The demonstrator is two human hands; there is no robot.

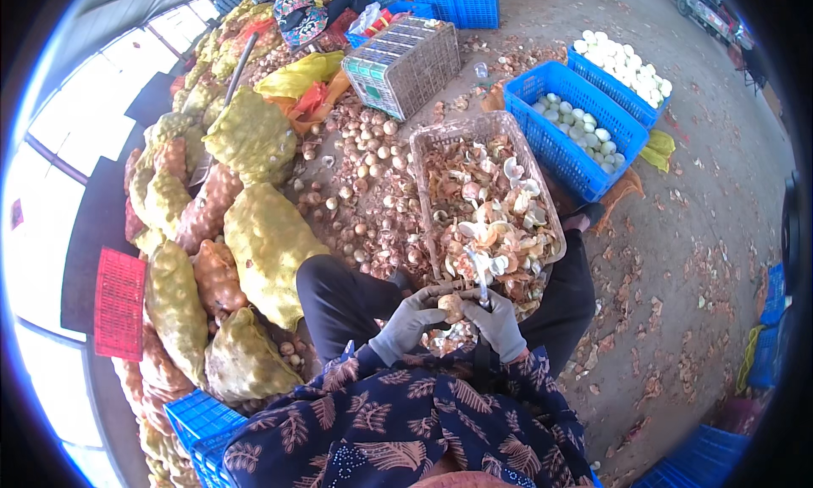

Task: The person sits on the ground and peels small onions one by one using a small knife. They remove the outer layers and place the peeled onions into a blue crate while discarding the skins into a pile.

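An unpeeled onion (pixel 451 308) is held in my gloved left hand (pixel 409 323), just above my lap. My gloved right hand (pixel 497 323) grips a small knife (pixel 483 281) whose blade points away from me, and its fingers also touch the onion. Beyond both hands lies a plastic crate (pixel 416 189) heaped with onion skins and cut scraps (pixel 489 221). Loose unpeeled onions (pixel 375 157) are spread on the floor left of that crate. At its far right, a blue crate (pixel 571 164) holds peeled onions (pixel 587 135).
Full mesh sacks (pixel 267 253) are piled along the left, beside a red crate (pixel 119 304). A second blue crate (pixel 657 110) is heaped with peeled onions. Farther off stands a dirty crate (pixel 425 68), with another person (pixel 305 14) sitting beyond. Skins litter the floor (pixel 673 284) at right.
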